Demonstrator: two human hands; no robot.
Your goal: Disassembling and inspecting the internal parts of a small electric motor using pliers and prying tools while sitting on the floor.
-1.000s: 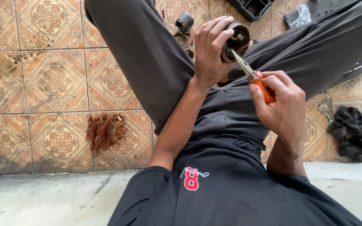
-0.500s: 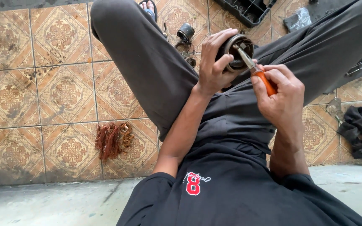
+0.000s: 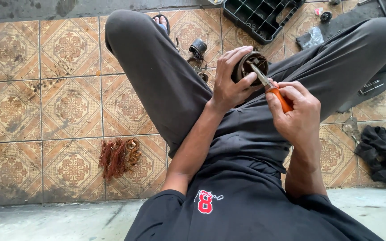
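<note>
Since the earlier frames the view has tipped a little further forward, so more of the floor beyond the knees shows, and the pliers' nose now sits deeper in the round part while the grips have hardly altered. That suggests the work on the winding inside is ongoing, not finished.

Nearest, the right hand [image 3: 296, 111] is closed around the orange-handled pliers [image 3: 271, 87], whose metal nose reaches up and left into the part. Just beyond, the left hand [image 3: 231, 80] is clamped on a small round motor stator [image 3: 249, 67], fingers wrapped over its rim and thumb underneath, holding it above the lap between the raised knees.

On the patterned floor tiles [image 3: 18, 111] to the left lies a bundle of pulled copper wire [image 3: 118, 157], well apart from the hands. At the right edge sits a crumpled black rag [image 3: 383, 156]. Farther off, a small dark cylindrical part [image 3: 198, 47] lies near the left knee, and at the top a black plastic tray [image 3: 264, 18] with open compartments; what they hold I cannot tell.
</note>
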